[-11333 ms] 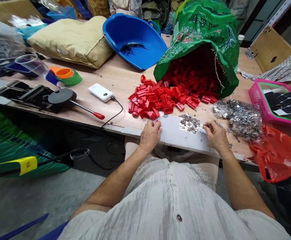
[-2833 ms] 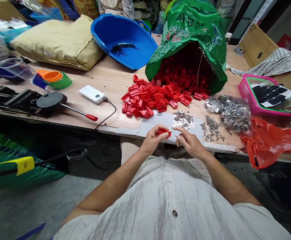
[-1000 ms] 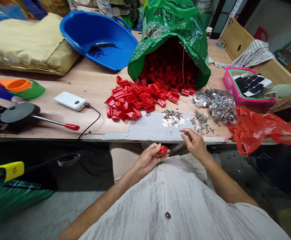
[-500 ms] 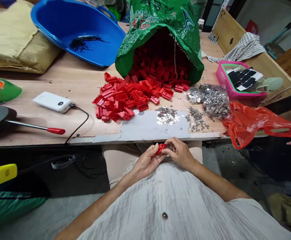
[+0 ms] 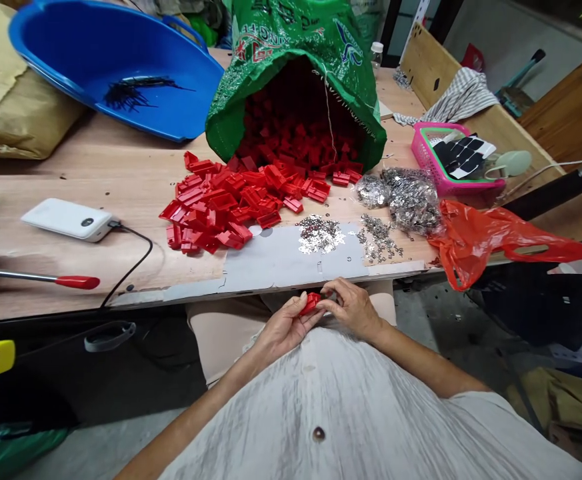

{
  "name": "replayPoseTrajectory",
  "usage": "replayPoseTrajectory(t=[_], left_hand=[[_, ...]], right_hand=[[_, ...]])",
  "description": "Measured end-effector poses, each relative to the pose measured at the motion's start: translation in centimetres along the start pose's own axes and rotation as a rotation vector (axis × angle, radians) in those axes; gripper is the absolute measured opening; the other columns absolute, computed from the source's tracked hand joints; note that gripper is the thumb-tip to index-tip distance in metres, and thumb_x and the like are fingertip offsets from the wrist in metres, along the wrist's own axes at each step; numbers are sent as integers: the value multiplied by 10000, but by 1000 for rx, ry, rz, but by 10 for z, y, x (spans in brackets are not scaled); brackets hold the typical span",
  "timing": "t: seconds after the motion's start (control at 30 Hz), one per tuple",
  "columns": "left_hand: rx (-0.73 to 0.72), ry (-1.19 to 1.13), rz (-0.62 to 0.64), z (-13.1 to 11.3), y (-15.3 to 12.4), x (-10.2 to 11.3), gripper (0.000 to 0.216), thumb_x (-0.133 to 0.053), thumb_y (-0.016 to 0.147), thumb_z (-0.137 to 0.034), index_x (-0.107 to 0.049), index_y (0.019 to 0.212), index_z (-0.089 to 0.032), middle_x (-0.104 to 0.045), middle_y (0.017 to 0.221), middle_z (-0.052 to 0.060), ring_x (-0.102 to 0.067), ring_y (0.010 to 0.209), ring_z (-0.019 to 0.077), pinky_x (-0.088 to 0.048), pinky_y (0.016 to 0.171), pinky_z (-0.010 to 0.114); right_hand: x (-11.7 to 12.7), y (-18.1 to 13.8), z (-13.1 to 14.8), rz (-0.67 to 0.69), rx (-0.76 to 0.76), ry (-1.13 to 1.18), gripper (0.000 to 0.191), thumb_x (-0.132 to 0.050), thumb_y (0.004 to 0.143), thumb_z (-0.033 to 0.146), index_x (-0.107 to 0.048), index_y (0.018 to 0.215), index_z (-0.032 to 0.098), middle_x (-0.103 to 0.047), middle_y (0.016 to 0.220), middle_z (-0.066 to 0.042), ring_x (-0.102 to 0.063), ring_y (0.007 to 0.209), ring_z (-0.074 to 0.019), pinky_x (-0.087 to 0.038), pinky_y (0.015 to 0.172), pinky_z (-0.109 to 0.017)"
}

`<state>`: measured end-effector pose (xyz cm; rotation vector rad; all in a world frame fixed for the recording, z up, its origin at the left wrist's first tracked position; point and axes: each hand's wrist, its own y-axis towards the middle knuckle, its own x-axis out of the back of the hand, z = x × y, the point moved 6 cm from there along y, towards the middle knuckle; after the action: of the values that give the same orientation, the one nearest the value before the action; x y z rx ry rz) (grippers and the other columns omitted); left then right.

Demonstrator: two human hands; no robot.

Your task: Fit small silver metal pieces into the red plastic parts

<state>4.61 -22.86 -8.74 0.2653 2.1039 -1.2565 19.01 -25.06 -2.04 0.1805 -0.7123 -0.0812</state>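
My left hand (image 5: 291,324) grips a small red plastic part (image 5: 311,303) between thumb and fingers, just below the table's front edge and above my lap. My right hand (image 5: 351,308) is closed in a pinch at the part's right side; whatever its fingertips hold is too small to make out. On the table ahead lies a heap of similar red plastic parts (image 5: 211,210), spilling from a green woven sack (image 5: 221,130). Nearer me are a pile of shiny flat metal pieces (image 5: 319,235) and, to its right, a scatter of smaller metal pieces (image 5: 378,237).
Clear bags of metal pieces (image 5: 411,199) and a red plastic bag (image 5: 491,237) lie right, before a pink basket (image 5: 428,160). At left are a white power bank (image 5: 65,218) with a cable, a red-tipped lever (image 5: 77,282) and a blue basin (image 5: 185,100).
The view has shifted, so most of the table's things appear further left. Both hands stay together at the red plastic part, with little change in their grip.
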Motion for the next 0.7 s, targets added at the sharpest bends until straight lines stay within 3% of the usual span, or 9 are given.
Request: replayPoseTrajectory(t=[0.13, 0.23, 0.4, 0.5, 0.6, 0.67, 0.7], left_hand=[[42, 109, -176, -6, 17, 22, 63, -601, 858, -69, -641, 834, -110, -712, 890, 121, -725, 853, 220, -604, 827, 361], [22, 181, -251, -11, 33, 33, 161, -539, 841, 15, -634, 860, -113, -709, 926, 117, -722, 817, 198, -597, 815, 344], [-13, 220, -265, -11, 39, 35, 157, -602, 802, 10, -640, 866, -128, -711, 938, 88, -701, 830, 170, -565, 857, 315], [8, 307, -162, -12, 24, 25, 115, -735, 740, -89, -664, 829, -107, -718, 965, 129, -698, 876, 202, -558, 839, 310], [3, 557, 109, -23, 1, 2, 224, -792, 712, -273, -653, 786, -114, -716, 950, 132, -696, 833, 209, -556, 761, 314], [-148, 735, 183, -49, -11, -10, 264, -759, 736, -356, -653, 825, -131, -707, 914, 102, -680, 772, 189, -538, 684, 295], [-275, 834, 151, -68, -16, -14, 255, -727, 761, -365, -651, 863, -144, -701, 908, 90, -669, 762, 185, -531, 667, 294]], right_hand=[[51, 1, -33, -189, -109, -109, 148, -517, 959, 305, -634, 968, 214, -684, 925, -54, -633, 848, -185, -477, 762, -289], [90, -4, -66, -291, -230, -336, 181, -508, 945, 295, -653, 997, 200, -680, 976, -87, -625, 910, -229, -468, 786, -329], [106, -10, -97, -248, -320, -553, 207, -533, 919, 310, -669, 1038, 210, -691, 999, -80, -626, 920, -235, -438, 768, -321], [103, -10, -101, -239, -306, -606, 218, -517, 929, 342, -675, 1003, 210, -701, 966, -78, -629, 883, -228, -421, 728, -310], [103, -10, -103, -260, -269, -632, 258, -498, 938, 380, -683, 963, 202, -710, 949, -85, -635, 859, -232, -412, 705, -310], [104, -9, -103, -272, -228, -614, 281, -488, 939, 402, -686, 953, 203, -718, 954, -84, -642, 867, -233, -414, 710, -309], [105, -9, -103, -280, -211, -599, 287, -487, 938, 410, -685, 957, 203, -722, 962, -82, -646, 873, -233, -417, 715, -308]])
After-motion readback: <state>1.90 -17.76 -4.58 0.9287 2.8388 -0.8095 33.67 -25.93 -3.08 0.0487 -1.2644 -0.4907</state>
